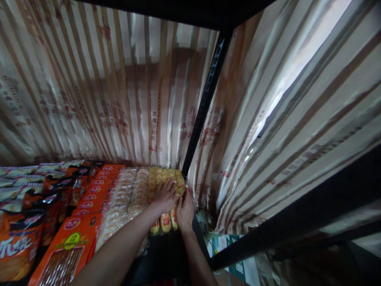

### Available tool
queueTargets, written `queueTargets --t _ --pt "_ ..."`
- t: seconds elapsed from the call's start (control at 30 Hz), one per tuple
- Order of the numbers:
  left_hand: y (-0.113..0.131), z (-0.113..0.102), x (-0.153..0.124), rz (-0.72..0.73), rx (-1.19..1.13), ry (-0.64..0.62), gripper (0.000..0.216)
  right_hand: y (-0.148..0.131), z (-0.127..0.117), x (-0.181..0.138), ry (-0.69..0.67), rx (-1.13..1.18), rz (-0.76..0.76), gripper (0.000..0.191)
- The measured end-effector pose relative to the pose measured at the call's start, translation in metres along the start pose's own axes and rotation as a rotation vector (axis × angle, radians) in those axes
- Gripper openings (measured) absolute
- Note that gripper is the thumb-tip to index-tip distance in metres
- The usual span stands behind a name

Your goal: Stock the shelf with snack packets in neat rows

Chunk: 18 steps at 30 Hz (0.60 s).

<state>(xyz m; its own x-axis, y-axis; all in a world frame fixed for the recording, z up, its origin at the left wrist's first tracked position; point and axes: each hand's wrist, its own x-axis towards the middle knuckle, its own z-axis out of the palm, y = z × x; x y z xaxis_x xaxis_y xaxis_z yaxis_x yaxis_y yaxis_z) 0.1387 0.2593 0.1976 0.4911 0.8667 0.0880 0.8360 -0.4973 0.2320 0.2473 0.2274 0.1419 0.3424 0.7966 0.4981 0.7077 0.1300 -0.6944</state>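
**Yellow snack packs squared into the shelf corner**

Yellow wrapped snack packs [165, 178] lie in a row at the right end of the shelf [166, 254], just beside the black upright post [205, 99]. Left hand [163, 196] rests flat on top of the row, fingers spread, pinning it down rather than closing around it. Right hand [185, 209] pinches the near right pack edge; its grip is narrow, on the wrapper. Packs butt against 1 row of pale clear-bagged biscuits [131, 196], likely to keep columns tight. Orange boxes [92, 194] and chip bags [20, 238] sit further left. Striped plastic sheeting [282, 131] hangs behind.
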Motion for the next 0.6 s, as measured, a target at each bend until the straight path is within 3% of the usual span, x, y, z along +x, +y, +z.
queueTargets --t 0.27,0.6 --pt "0.002 -0.004 0.0 -0.02 -0.02 -0.01 0.054 0.013 -0.009 -0.019 -0.008 -0.148 -0.003 0.056" --pt "0.005 -0.012 -0.001 -0.042 -0.026 -0.033 0.055 0.014 -0.014 -0.01 -0.1 -0.081 0.022 0.056"
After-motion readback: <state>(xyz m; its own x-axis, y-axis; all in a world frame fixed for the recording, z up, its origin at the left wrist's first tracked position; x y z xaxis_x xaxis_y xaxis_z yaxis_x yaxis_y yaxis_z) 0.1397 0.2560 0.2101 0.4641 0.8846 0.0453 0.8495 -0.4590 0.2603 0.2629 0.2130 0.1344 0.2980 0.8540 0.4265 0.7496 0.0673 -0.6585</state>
